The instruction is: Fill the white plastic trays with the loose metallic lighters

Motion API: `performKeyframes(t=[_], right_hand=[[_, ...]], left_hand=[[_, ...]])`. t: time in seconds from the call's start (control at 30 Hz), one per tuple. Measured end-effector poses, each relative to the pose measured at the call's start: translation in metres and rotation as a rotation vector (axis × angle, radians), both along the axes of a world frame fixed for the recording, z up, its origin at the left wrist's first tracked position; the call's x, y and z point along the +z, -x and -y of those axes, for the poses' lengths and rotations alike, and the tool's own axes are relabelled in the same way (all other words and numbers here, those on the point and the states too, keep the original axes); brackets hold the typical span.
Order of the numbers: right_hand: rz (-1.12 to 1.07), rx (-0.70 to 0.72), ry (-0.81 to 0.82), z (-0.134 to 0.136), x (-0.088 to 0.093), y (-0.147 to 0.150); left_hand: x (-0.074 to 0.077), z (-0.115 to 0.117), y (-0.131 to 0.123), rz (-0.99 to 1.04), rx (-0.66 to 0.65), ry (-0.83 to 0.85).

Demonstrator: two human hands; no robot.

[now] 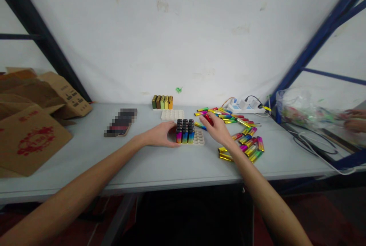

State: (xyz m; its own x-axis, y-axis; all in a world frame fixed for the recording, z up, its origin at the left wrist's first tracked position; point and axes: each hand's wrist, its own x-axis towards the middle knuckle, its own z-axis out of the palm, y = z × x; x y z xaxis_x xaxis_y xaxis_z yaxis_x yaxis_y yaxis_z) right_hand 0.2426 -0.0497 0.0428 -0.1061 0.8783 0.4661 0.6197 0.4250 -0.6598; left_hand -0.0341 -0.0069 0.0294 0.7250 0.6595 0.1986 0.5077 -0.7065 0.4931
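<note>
Cardboard boxes [31, 131] sit far left, well clear. The left hand [161, 134] lies loosely open against the left side of the white tray [199, 138] mid-table, bracing it; upright lighters [185, 130] fill the left rows and the right slots are empty. The right hand [219, 130] pinches a red lighter [208, 119] just beside the tray, with loose lighters [248, 143] further right. Looks like mid tray-loading, so the next move needs the lighter upright over an empty slot.
</note>
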Motion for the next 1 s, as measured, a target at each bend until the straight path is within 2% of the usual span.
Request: performKeyframes(t=[0.13, 0.23, 0.33, 0.57, 1.0], right_hand=[[0.036, 0.119, -0.025, -0.004, 0.0, -0.005], [0.103, 0.096, -0.082, -0.006, -0.001, -0.007], [0.109, 0.072, -0.002, -0.005, -0.002, -0.007], [0.229, 0.166, 0.064, -0.007, -0.007, -0.006], [0.374, 0.194, 0.032, -0.009, -0.01, -0.008]], left_hand=[[0.004, 0.0, 0.0, -0.013, 0.007, 0.016], [0.006, 0.001, 0.001, -0.043, 0.026, 0.016], [0.006, 0.001, 0.001, -0.044, 0.023, 0.027], [0.005, 0.001, 0.0, -0.023, -0.003, 0.042], [0.004, 0.0, 0.001, -0.035, 0.012, 0.023]])
